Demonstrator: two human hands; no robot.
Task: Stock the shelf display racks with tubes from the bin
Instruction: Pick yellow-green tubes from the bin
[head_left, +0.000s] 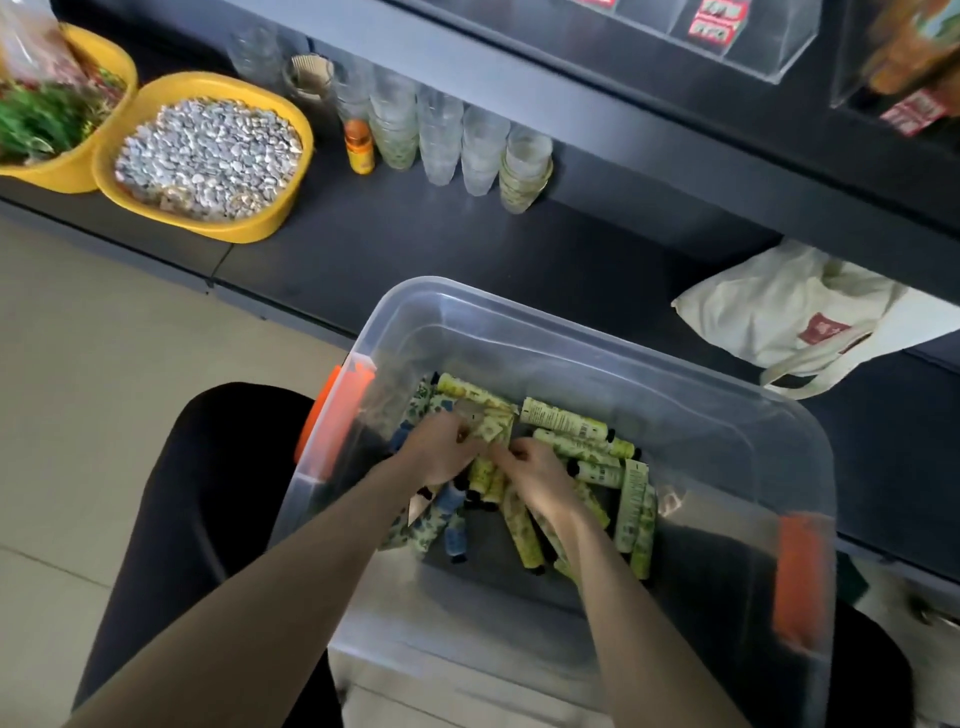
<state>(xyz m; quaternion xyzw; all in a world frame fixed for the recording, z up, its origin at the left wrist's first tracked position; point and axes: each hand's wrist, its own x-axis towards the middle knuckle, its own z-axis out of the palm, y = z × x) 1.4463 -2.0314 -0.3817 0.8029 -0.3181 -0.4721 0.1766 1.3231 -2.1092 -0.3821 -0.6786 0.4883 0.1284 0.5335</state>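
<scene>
Left hand (439, 452) grips green tubes (493, 427) | right hand (537, 475) pinches tubes beside it | both inside clear bin (571, 332) | more tubes beneath and right of hands

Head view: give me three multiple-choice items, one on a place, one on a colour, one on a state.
1. Where are the left hand and right hand?
A. in the bin
B. on the shelf
C. in a bowl

2. What colour are the bin's latches?
A. blue
B. orange
C. green

3. What state is the bin in?
A. lidded
B. empty
C. open, holding tubes

Answers:
1 A: both reach in among the tubes.
2 B: both latches show orange.
3 C: no lid is on it, and tubes lie piled inside.
</scene>
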